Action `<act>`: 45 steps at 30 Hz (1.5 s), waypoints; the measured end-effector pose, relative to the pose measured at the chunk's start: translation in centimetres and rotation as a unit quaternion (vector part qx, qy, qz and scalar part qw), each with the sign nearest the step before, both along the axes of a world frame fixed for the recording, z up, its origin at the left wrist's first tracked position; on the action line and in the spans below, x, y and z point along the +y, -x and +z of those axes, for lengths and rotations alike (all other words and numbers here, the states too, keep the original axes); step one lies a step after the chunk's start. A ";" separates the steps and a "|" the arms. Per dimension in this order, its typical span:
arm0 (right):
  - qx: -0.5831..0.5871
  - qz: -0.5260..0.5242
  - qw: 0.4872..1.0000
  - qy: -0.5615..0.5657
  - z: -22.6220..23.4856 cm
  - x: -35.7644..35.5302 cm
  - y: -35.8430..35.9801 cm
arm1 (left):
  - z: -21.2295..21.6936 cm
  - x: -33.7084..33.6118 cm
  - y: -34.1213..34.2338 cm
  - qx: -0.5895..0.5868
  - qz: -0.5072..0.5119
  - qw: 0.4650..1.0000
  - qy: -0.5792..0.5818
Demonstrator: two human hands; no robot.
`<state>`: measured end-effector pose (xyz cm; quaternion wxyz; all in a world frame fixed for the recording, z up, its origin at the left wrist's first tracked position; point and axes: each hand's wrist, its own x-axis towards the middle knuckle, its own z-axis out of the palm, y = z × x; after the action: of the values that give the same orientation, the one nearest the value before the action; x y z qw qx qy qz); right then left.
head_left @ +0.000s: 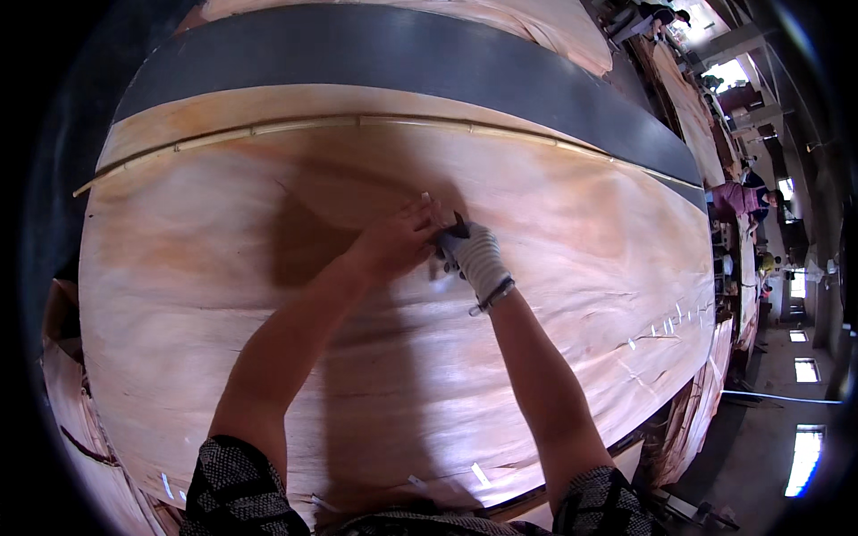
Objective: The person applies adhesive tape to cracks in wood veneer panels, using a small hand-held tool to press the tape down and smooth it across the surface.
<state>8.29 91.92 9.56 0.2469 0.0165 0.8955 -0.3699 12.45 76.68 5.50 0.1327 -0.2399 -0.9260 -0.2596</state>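
Observation:
A broad sheet of pinkish-tan wood veneer [206, 348] lies spread in front of me. Over its middle, my bare left hand [398, 234] is closed, its fingertips meeting the right hand; what they pinch is too small to make out. My right hand [474, 261], in a striped grey-white glove with dark fingers, is curled beside it. A dark pointed tool [460, 225] sticks up from its grip, its kind unclear. Beyond both hands, a thin bamboo pole [357, 120] runs across the veneer from left to right.
A dark grey band [393, 54] crosses behind the pole, with more veneer [536, 27] past it. Short white strips [481, 473] dot the near edge and right side. Stacked veneer sheets [693, 420] stand at the right. Other people [740, 198] work at tables farther right.

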 end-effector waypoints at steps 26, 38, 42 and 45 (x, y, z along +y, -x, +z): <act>0.222 0.304 0.919 -0.119 0.4 -15.0 2.2 | 1.0 -14.6 -4.2 0.030 0.199 0.978 0.053; 0.075 0.144 0.986 -0.048 0.8 -6.9 -3.0 | 2.6 -6.3 -7.1 -0.011 0.125 0.974 0.190; 0.059 0.046 0.995 0.066 6.2 -0.9 -7.3 | 5.8 -9.7 -7.1 -0.255 0.117 0.960 -0.006; -0.049 -0.055 0.986 0.151 7.4 8.0 -14.8 | 2.5 -8.3 -14.7 0.010 0.256 0.962 -0.094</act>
<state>23.09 99.87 16.92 0.2696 0.0466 0.8139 -0.5126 27.12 68.39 8.02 0.2264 0.0165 -0.9265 -0.3001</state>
